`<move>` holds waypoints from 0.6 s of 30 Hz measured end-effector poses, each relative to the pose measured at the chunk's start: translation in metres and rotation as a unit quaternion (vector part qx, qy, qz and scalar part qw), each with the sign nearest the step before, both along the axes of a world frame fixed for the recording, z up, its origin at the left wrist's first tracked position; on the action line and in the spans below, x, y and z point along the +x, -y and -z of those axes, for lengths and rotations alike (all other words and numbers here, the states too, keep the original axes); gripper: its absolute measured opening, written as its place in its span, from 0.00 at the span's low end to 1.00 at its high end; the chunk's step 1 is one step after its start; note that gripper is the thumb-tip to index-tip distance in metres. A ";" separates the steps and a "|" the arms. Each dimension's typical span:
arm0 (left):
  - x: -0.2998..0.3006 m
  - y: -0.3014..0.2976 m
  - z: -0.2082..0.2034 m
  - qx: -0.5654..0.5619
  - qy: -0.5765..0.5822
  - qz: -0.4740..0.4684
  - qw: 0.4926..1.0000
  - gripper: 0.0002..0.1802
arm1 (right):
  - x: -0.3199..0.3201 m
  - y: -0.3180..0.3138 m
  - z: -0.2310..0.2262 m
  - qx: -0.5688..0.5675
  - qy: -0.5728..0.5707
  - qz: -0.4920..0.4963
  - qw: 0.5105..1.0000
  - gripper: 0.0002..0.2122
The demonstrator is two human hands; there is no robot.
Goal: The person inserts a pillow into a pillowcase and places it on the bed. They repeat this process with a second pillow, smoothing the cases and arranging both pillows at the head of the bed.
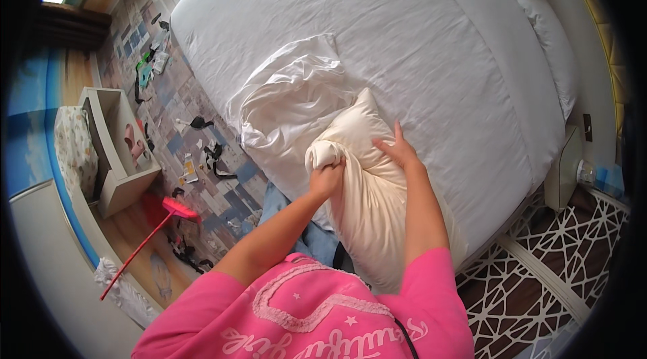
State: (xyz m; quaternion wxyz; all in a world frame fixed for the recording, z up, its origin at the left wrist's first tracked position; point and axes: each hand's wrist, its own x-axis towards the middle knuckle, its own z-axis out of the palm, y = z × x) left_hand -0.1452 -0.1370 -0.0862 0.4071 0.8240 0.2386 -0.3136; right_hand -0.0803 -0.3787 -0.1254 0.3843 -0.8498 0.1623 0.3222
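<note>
A cream pillow (pixel 377 190) lies at the near edge of the bed, against my body, its fabric bunched and creased around my left hand. My left hand (pixel 328 180) is closed on a gathered fold of it near its left side. On the pillow's right side rests my right hand (pixel 399 150), fingers stretched out and thumb apart. Just beyond the pillow, a crumpled shiny white cloth (pixel 286 99), perhaps a pillowcase, is spread on the white bed sheet (pixel 418 49). The tips of my left fingers are hidden in the folds.
Left of the bed, several small items litter the patterned floor (pixel 232 207). A red broom (pixel 180 209) leans near a white open cabinet (pixel 128 150). A white pillow (pixel 549 49) lies at the bed's right end, above a bedside cabinet (pixel 563 173).
</note>
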 end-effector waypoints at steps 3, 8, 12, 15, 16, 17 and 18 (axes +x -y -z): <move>0.001 0.001 0.004 -0.026 -0.030 -0.068 0.997 0.38 | 0.000 -0.024 -0.062 0.040 0.012 -0.055 0.998 0.53; 0.011 0.008 -0.011 -0.194 -0.171 -0.188 0.948 0.38 | -0.048 -0.058 -0.141 -0.090 0.020 -0.319 0.943 0.54; 0.005 0.026 -0.042 -0.071 -0.018 -0.018 0.997 0.35 | -0.111 -0.098 -0.131 -0.174 0.183 -0.201 0.946 0.61; 0.003 0.029 -0.054 -0.073 -0.019 0.034 0.997 0.32 | -0.127 -0.111 -0.097 -0.231 0.193 -0.114 0.947 0.44; 0.008 0.026 -0.067 -0.075 -0.048 0.052 0.995 0.31 | -0.126 -0.115 -0.090 -0.255 0.175 -0.101 0.946 0.38; 0.005 0.025 -0.079 -0.096 -0.037 0.029 0.994 0.29 | -0.128 -0.117 -0.086 -0.279 0.156 -0.089 0.943 0.32; 0.000 0.020 -0.079 -0.147 -0.056 0.019 0.987 0.28 | -0.133 -0.114 -0.085 -0.271 0.174 -0.083 0.943 0.28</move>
